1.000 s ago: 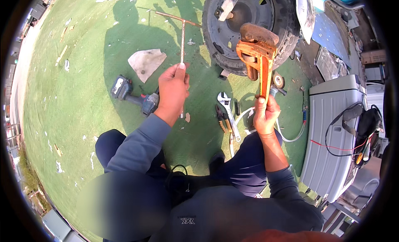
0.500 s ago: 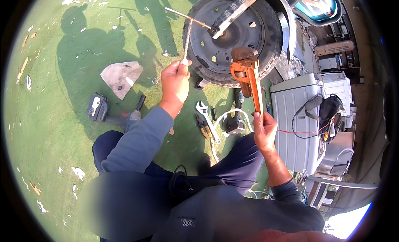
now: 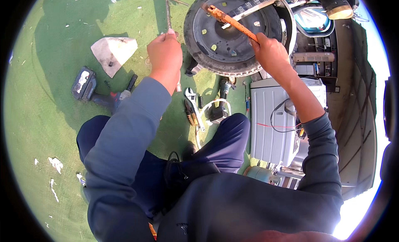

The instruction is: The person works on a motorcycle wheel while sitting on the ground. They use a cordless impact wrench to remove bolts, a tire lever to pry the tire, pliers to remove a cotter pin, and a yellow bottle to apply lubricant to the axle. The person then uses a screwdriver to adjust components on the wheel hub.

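My left hand (image 3: 165, 55) is closed round the shaft of a long T-shaped metal bar (image 3: 168, 11), whose crosspiece lies across the far end. A short length of it shows below the fist. In my right hand (image 3: 271, 54) is the handle of an orange pipe wrench (image 3: 237, 25), its head over the far left part of the wheel. The black wheel (image 3: 232, 55) with its tyre lies flat-face up in front of me, a dark fork arm (image 3: 259, 5) reaching to its hub. Whether the wrench jaws touch anything cannot be made out.
On the green ground lie a cordless impact wrench (image 3: 106, 98), a whitish cloth (image 3: 112, 53), an adjustable wrench (image 3: 192, 100), pliers (image 3: 191, 114) and another cordless tool (image 3: 220, 104) with a pale hose beside it. A grey cabinet-like box (image 3: 270, 125) stands at right.
My right hand has carried the pipe wrench forward and tilted it left over the wheel. My left hand has moved forward and slightly left with the T-shaped bar. The view has shifted.
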Motion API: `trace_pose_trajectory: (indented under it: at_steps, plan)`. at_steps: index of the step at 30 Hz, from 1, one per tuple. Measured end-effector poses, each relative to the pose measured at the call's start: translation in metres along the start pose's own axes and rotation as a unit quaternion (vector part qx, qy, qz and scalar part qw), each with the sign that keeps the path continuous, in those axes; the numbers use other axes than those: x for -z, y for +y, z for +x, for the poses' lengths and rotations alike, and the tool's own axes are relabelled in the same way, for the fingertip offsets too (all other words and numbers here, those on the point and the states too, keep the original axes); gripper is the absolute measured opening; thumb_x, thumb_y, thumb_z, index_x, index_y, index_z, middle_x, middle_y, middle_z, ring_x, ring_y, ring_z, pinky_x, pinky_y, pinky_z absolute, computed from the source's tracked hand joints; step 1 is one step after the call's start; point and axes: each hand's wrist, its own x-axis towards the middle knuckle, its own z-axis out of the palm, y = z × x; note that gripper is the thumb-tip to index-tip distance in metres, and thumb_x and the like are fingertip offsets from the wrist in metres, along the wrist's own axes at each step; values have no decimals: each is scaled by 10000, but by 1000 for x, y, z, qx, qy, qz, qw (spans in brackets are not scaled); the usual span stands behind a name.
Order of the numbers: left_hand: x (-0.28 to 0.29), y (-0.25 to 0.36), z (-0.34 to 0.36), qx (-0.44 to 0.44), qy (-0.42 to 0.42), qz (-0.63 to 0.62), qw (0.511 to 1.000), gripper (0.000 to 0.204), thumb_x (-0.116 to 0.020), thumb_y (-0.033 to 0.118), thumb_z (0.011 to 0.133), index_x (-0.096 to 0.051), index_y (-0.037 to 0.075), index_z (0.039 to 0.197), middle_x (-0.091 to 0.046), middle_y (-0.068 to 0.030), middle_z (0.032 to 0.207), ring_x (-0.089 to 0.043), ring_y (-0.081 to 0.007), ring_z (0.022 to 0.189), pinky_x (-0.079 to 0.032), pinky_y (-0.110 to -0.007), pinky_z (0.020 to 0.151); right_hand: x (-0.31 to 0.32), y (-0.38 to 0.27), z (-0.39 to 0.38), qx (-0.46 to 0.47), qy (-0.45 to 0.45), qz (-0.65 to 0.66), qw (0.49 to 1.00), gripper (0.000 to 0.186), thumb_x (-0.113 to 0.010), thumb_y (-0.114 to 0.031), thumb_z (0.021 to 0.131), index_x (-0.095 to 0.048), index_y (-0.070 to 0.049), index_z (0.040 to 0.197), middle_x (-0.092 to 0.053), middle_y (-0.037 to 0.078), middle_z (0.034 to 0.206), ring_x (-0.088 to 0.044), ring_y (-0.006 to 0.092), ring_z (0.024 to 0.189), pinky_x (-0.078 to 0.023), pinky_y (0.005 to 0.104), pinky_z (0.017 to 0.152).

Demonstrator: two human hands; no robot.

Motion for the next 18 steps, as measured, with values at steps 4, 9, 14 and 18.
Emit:
trace_pose_trajectory:
  at_steps: [4, 9, 14, 18]
  plan:
    - [9, 12, 12, -20, 15, 11, 1000, 335, -577, 331, 1045, -724, 39, 1119, -616, -13, 856, -474, -103, 645, -393, -288, 578, 23, -13, 20, 0, -53, -48, 997, 319, -547, -342, 1041, -634, -38, 1002, -706, 241, 866, -681, 462, 837, -544, 559, 741]
    - [17, 34, 17, -31, 51, -48, 997, 340, -609, 289, 1028, -747, -19, 1073, -732, -108, 1001, -668, -211, 935, -493, -356, 867, 40, -15, 38, 39, -76, -83, 993, 356, -528, -360, 1052, -648, -27, 1013, -709, 239, 898, -684, 444, 867, -538, 552, 771]
    - [28, 58, 18, -30, 69, -73, 994, 358, -545, 312, 1059, -691, 15, 1195, -660, -58, 966, -527, -152, 720, -431, -320, 660, 64, -24, 38, 107, 94, -18, 990, 380, -548, -402, 1048, -627, -45, 946, -683, 219, 758, -664, 453, 733, -525, 548, 653]
    - [47, 60, 46, -56, 52, -120, 990, 382, -483, 294, 1091, -623, 0, 1291, -582, -44, 979, -401, -100, 630, -351, -269, 560, 84, -53, 29, 174, 209, 102, 957, 320, -588, -368, 1037, -570, -63, 941, -625, 216, 651, -623, 456, 624, -485, 530, 535]
